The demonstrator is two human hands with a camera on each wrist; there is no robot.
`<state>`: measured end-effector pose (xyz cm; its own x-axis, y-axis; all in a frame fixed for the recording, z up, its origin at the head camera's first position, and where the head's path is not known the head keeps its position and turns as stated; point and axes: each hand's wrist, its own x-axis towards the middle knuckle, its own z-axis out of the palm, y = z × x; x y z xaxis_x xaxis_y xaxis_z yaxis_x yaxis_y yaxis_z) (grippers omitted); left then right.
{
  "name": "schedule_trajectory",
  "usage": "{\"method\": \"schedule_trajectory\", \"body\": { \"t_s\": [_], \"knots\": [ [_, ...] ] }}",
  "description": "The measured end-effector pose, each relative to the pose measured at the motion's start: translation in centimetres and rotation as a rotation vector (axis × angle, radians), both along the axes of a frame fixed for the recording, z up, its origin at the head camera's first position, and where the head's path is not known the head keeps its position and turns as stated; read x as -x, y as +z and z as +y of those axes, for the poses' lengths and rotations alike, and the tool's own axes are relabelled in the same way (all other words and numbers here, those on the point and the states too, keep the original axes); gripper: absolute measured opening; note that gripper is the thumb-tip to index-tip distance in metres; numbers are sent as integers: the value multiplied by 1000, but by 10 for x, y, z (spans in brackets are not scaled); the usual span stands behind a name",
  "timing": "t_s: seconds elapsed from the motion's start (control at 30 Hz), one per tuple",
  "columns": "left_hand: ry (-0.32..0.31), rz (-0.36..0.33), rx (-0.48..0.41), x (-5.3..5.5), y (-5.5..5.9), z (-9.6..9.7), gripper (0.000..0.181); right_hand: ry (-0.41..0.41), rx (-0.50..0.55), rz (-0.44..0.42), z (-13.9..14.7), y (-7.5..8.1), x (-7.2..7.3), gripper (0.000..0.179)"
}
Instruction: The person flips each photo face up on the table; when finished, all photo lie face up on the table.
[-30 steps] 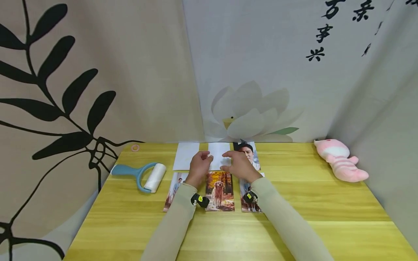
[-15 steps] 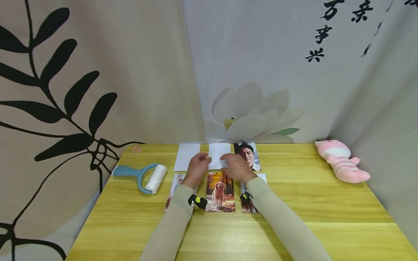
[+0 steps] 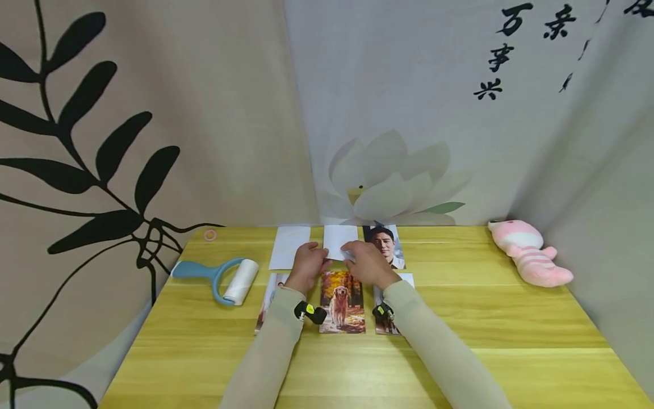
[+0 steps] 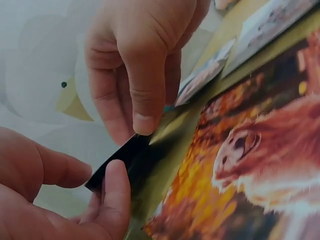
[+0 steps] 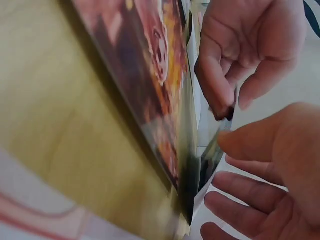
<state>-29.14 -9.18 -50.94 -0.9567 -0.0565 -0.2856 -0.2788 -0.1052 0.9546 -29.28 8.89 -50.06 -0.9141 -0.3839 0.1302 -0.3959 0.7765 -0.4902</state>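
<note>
My left hand (image 3: 307, 268) and right hand (image 3: 372, 266) meet over the middle photo print (image 3: 338, 238) of the back row, which lies white side up. Thumb and fingers of each hand pinch its near edge, one at either corner. That edge is raised, and its dark printed underside (image 4: 122, 156) shows in the left wrist view. Just in front lies a print of a golden dog (image 3: 341, 304), face up. A blank-backed print (image 3: 289, 248) sits to the left, a man's portrait print (image 3: 384, 245) to the right.
Two more prints, left (image 3: 264, 304) and right (image 3: 383, 324) in the front row, are partly covered by my arms. A blue-handled lint roller (image 3: 217, 275) and a small pink ring (image 3: 210, 234) lie left. A pink plush toy (image 3: 531, 253) rests far right. The curtain (image 3: 245, 142) borders the table's back.
My hands have drawn closer together at the middle back print, the right one moving left. Its near edge has come up off the table.
</note>
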Motion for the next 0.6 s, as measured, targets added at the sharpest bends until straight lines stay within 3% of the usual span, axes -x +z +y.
{"method": "schedule_trajectory", "body": {
  "t_s": [0.3, 0.6],
  "knots": [
    [-46, -9, -124, -1, 0, 4, 51, 7, 13, 36, 0, -1, -4, 30],
    [-68, 71, -166, -5, 3, 5, 50, -8, 126, 14, 2, 1, -7, 35]
  ]
}}
